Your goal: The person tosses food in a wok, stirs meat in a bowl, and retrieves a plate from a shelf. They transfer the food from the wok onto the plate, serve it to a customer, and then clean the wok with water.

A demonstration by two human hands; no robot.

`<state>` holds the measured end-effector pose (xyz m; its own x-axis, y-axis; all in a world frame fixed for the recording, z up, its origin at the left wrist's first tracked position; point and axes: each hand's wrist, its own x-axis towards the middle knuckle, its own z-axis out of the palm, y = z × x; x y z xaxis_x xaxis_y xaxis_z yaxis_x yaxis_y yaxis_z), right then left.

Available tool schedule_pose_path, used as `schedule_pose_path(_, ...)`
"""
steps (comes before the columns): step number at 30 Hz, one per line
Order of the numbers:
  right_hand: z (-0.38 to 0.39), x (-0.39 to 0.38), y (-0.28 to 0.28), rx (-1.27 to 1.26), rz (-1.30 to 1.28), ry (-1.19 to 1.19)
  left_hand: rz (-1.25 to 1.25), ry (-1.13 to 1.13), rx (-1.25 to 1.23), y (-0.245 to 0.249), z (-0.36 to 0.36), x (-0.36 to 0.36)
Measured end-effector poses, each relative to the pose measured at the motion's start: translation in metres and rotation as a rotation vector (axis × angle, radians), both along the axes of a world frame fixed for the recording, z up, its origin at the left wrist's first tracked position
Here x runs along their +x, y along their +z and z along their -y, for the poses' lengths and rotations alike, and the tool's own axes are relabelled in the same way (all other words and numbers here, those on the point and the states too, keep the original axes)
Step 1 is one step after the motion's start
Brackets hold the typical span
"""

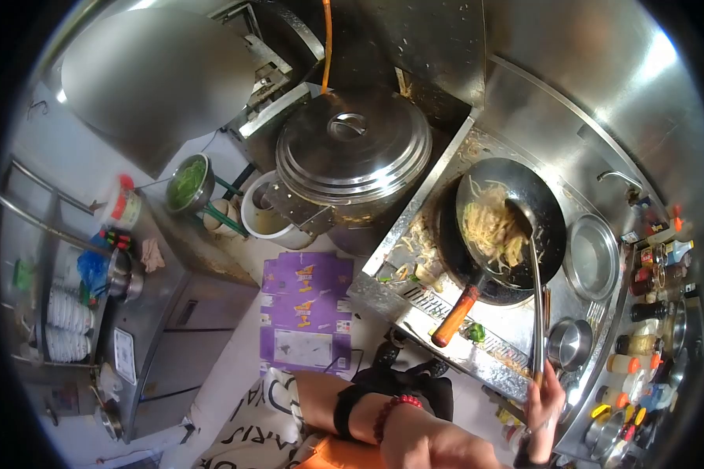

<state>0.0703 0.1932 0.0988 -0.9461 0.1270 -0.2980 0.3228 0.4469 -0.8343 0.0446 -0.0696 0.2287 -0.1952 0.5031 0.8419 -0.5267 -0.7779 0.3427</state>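
Note:
My right hand [544, 400] is closed around the long handle of a metal ladle [536, 289]. The ladle's bowl rests in the black wok [549, 205], among pale shredded food [493, 227] that looks like noodles or potato strips. The wok sits over the burner on the steel range, its wooden handle [456, 316] pointing down toward me with no hand on it. My left hand [442, 449], with a red bead bracelet at the wrist, is at the bottom edge of the view, nearest my right hand; its fingers are mostly cut off.
A large lidded steel pot [356, 168] stands left of the range. A steel basin [592, 258] and a small metal pot [571, 344] lie right of the wok, beside a row of seasoning bottles [633, 344]. Flattened purple cardboard [305, 309] covers some floor.

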Motion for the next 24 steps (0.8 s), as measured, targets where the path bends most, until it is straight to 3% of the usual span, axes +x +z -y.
schedule_pose_path(3,-0.039,0.033,-0.008,0.326,-0.082,0.141,-0.027,0.029,0.048,-0.002,0.0,-0.005)
schedule_pose_path(4,-0.053,0.036,-0.049,0.088,-0.044,-0.167,-0.03,0.026,0.062,-0.001,-0.001,-0.006)
schedule_pose_path(5,-0.036,0.026,-0.031,0.46,-0.211,0.197,-0.037,0.009,0.062,0.0,-0.009,0.002)
schedule_pose_path(7,-0.03,-0.001,-0.05,0.483,-0.356,0.28,0.244,0.04,0.39,0.002,-0.031,0.024)
schedule_pose_path(8,-0.029,-0.007,-0.05,0.485,-0.36,0.276,0.24,0.036,0.39,0.004,-0.032,0.027)
schedule_pose_path(10,-0.019,-0.021,-0.054,0.014,-0.009,-0.017,0.249,0.088,0.327,0.007,-0.025,0.028)
schedule_pose_path(13,0.005,-0.023,-0.055,-0.174,-0.038,-0.202,0.249,0.086,0.339,0.002,-0.023,0.028)
schedule_pose_path(14,0.012,-0.027,-0.071,-0.061,-0.146,-0.136,0.249,0.162,0.381,0.001,-0.026,0.027)
schedule_pose_path(15,0.016,-0.027,-0.08,-0.075,-0.092,-0.137,0.251,0.154,0.381,-0.003,-0.016,0.023)
schedule_pose_path(17,0.023,-0.025,-0.098,-0.041,-0.049,-0.071,0.273,-0.121,-0.299,-0.019,0.023,0.005)
schedule_pose_path(18,0.035,-0.026,-0.063,0.16,-0.049,0.065,0.324,-0.061,-0.383,-0.025,0.032,0.0)
schedule_pose_path(19,0.023,-0.018,-0.073,0.155,-0.284,0.143,0.377,-0.006,-0.47,-0.033,0.039,-0.004)
schedule_pose_path(21,0.014,0.004,-0.018,0.344,-0.061,0.2,0.548,0.302,-0.632,-0.064,0.054,-0.013)
schedule_pose_path(22,-0.004,0.02,-0.026,0.407,-0.204,0.248,0.537,0.478,-0.832,-0.086,0.066,-0.019)
schedule_pose_path(23,-0.017,0.033,-0.04,-0.034,0.015,-0.101,0.516,0.661,-1.025,-0.111,0.076,-0.028)
schedule_pose_path(24,-0.022,0.033,-0.044,-0.084,0.058,-0.135,0.532,0.779,-1.164,-0.137,0.081,-0.037)
